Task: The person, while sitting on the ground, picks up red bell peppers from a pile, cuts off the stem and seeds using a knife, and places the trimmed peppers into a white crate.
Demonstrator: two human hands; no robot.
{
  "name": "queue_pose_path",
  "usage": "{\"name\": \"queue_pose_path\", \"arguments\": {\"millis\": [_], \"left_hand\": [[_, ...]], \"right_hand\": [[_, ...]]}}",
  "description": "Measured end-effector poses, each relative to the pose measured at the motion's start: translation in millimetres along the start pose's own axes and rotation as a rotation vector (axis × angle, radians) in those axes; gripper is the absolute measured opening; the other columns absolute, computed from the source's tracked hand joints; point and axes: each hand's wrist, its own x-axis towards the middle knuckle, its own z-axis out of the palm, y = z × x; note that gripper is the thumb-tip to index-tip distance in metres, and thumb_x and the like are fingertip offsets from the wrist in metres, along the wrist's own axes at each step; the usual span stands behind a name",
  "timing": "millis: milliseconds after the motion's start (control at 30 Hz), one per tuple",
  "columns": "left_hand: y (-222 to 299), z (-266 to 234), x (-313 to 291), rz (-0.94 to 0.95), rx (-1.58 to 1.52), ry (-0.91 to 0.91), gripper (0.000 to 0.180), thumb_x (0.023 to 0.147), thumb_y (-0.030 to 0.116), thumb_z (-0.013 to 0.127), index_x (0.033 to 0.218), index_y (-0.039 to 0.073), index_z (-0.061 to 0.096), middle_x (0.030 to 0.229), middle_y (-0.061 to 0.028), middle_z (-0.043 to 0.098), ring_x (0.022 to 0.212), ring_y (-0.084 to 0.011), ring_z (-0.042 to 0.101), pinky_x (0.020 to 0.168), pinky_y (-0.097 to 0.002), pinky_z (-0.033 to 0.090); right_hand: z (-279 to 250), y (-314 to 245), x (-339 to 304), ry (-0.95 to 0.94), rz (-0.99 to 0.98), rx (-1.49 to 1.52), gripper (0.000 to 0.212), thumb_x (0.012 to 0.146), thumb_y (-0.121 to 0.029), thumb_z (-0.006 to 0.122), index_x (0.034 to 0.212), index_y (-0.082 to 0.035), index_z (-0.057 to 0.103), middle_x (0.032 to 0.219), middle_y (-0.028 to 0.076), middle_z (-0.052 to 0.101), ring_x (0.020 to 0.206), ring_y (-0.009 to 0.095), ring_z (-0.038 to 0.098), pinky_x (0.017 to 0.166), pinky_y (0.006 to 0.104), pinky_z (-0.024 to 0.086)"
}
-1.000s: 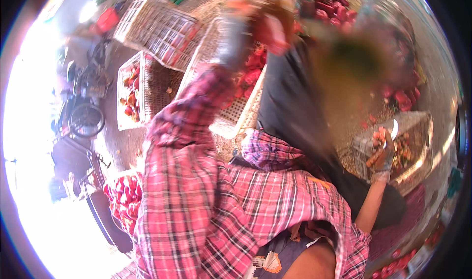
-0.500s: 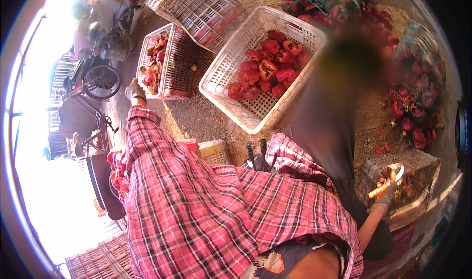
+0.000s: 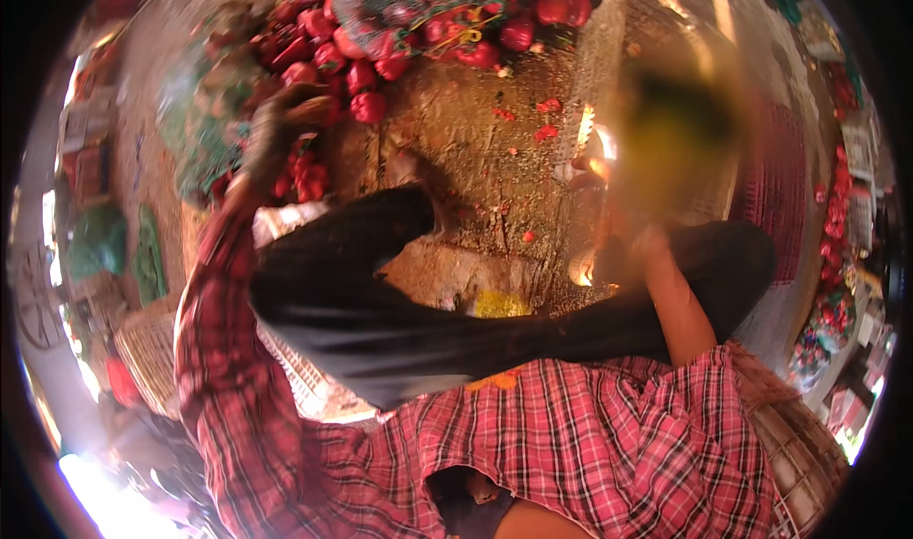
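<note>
My left hand (image 3: 283,125), in a dirty glove, reaches to the near left edge of a heap of red bell peppers (image 3: 328,56). Its fingers look stretched out and apart over the peppers, somewhat smeared by motion. My right hand (image 3: 592,180) is closed on a knife (image 3: 606,143) with a short curved pale blade. A dark yellowish blur hides much of this hand and the wrist. The knife is over the near side of a mesh crate (image 3: 609,40) on the right.
Green net sacks (image 3: 214,111) of peppers stand at the left and far middle. Red scraps (image 3: 545,132) and seeds litter the brown floor. My bent legs (image 3: 380,292) lie across the front. A purple-red mesh crate (image 3: 775,187) is at the right; a woven crate (image 3: 147,349) sits at the left.
My view has swung right, from the white crates of cut peppers to the pepper heap. My left hand has left the small crate and is now at whole peppers. My right hand still holds the knife.
</note>
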Motion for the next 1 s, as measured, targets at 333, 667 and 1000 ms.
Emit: {"name": "queue_pose_path", "arguments": {"millis": [333, 667, 1000], "left_hand": [[-269.0, 289.6, 319.7, -0.199, -0.217, 0.526, 0.077, 0.063, 0.012, 0.077, 0.124, -0.005, 0.032, 0.103, -0.0097, 0.058, 0.087, -0.0181, 0.055, 0.074, -0.029, 0.046], [-232.1, 303.3, 309.2, -0.095, -0.611, 0.422, 0.077, 0.063, -0.007, 0.07, 0.129, 0.003, 0.03, 0.108, -0.0099, 0.056, 0.092, -0.0193, 0.056, 0.074, -0.0292, 0.049], [-125.1, 225.7, 162.6, -0.033, -0.432, -0.128, 0.016, 0.081, 0.011, 0.059, 0.093, 0.0, 0.06, 0.08, -0.0025, 0.063, 0.069, -0.0151, 0.06, 0.066, -0.0263, 0.05]], "right_hand": [[-32.1, 6.7, 2.9, -0.004, 0.136, 0.022, 0.03, 0.087, -0.024, 0.053, 0.106, -0.001, 0.058, 0.074, 0.008, 0.062, 0.05, 0.008, 0.051, 0.046, 0.0193, 0.041], [-64.0, 29.9, 16.0, 0.079, 0.231, 0.078, 0.031, 0.087, -0.024, 0.053, 0.104, 0.001, 0.059, 0.072, 0.006, 0.062, 0.048, 0.006, 0.052, 0.045, 0.018, 0.042], [-21.5, 5.5, 33.3, 0.074, -0.314, -0.414, 0.025, 0.085, -0.02, 0.051, 0.101, -0.002, 0.056, 0.06, 0.01, 0.055, 0.051, 0.02, 0.052, 0.05, 0.0335, 0.042]]}}
